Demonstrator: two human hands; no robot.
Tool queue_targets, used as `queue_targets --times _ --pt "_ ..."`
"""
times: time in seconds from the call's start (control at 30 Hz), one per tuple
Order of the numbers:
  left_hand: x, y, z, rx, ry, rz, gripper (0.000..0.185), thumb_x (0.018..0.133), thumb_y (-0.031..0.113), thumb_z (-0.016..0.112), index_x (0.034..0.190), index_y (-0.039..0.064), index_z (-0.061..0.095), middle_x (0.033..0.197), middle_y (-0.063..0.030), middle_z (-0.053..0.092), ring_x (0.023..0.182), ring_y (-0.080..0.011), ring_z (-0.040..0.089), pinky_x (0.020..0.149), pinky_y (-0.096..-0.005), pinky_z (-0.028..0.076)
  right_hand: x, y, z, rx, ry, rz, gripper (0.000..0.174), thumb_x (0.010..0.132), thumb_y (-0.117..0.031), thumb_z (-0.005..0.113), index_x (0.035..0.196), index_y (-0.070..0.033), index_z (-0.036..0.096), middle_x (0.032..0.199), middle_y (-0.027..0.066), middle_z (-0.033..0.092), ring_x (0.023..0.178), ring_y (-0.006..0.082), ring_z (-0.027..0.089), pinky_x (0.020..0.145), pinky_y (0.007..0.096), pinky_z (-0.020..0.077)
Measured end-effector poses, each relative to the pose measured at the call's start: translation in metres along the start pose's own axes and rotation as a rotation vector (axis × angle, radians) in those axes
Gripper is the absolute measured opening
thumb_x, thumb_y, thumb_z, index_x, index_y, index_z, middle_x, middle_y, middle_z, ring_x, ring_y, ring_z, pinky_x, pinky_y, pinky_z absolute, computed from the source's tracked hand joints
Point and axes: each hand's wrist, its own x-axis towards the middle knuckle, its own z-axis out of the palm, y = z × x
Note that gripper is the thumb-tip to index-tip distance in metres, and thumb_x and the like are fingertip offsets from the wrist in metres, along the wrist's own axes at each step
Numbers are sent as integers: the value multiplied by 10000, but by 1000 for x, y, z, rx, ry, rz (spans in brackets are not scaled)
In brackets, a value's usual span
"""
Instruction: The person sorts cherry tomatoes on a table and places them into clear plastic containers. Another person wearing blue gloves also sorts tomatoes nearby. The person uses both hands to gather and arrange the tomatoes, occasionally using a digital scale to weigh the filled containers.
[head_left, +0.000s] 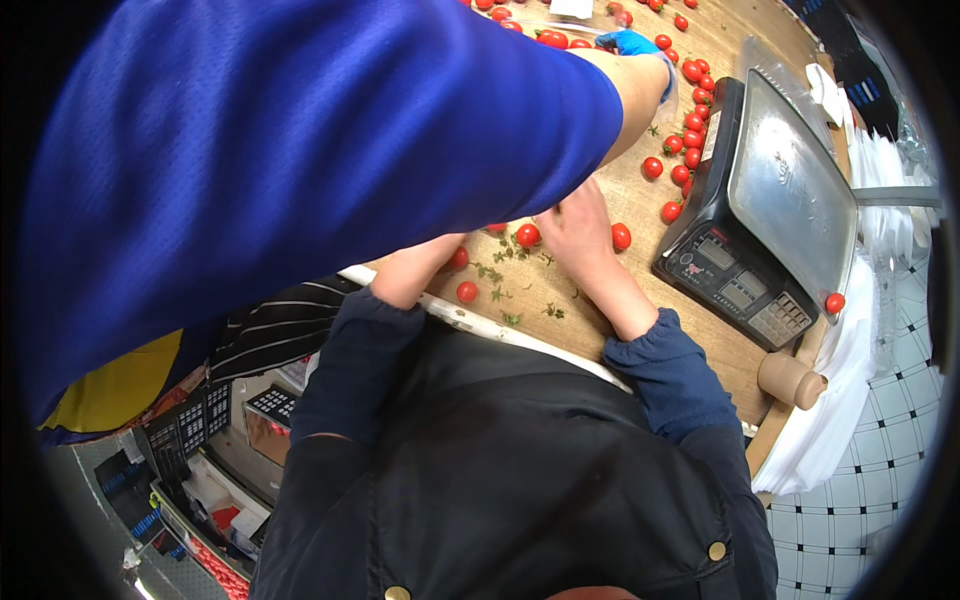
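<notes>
My left hand (426, 261) reaches over the tabletop from the left; its fingers are hidden beneath another person's blue sleeve. My right hand (577, 229) rests low over the wooden table (592, 307). That sleeve covers its fingertips, so what they hold cannot be seen. Close to its fingers lies a red cherry tomato (528, 235), and another tomato (621, 236) sits by its outer side. Between my wrists are one more loose tomato (466, 292) and scattered green tomato stems (512, 319).
A co-worker's blue sleeve (337, 135) crosses above my hands, ending in a blue glove (630, 43) among tomatoes. On the right stands a black weighing scale (795, 172) with a metal pan. A beige cylindrical container (791, 380) is near the table's corner, beside white bags (817, 442).
</notes>
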Motion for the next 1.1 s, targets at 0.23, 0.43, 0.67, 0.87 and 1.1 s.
queue_targets --times 0.23,0.43,0.67,0.87,1.1 --pt "-35 30 4 473 -271 448 424 958 171 690 1348 20 620 1376 -228 588 1219 -410 614 1031 -420 505 -43 -21 -4 -62 -98 -154 462 780 -195 803 1197 -65 653 1244 149 605 1147 357 566 971 478 468" --pt "-54 36 -15 278 -309 206 578 810 213 812 1367 182 662 1515 -153 484 1368 -425 443 1120 -553 381 -70 -13 -11 -110 -113 -233 365 748 -220 864 1046 -73 712 1033 130 611 953 324 609 793 436 531" --pt "-28 35 -18 320 -277 238 504 828 196 791 1319 170 679 1257 -132 589 1139 -337 562 938 -434 529 -49 -8 -7 -23 -43 -178 303 757 -235 862 970 -92 700 913 80 595 778 245 645 646 359 544" --pt "-43 32 -21 398 -253 234 378 854 202 750 1223 152 687 1180 -135 595 1095 -339 569 895 -449 508 -48 -20 -8 -9 -91 6 510 801 -283 846 1264 -137 692 971 89 596 784 253 670 635 370 559" --pt "-66 24 -43 556 -153 -33 449 822 300 762 1248 192 669 1267 -152 553 1149 -367 521 823 -525 496 -36 -43 14 -27 -178 31 459 827 -296 830 1221 -111 686 1022 117 586 825 296 665 669 406 563"
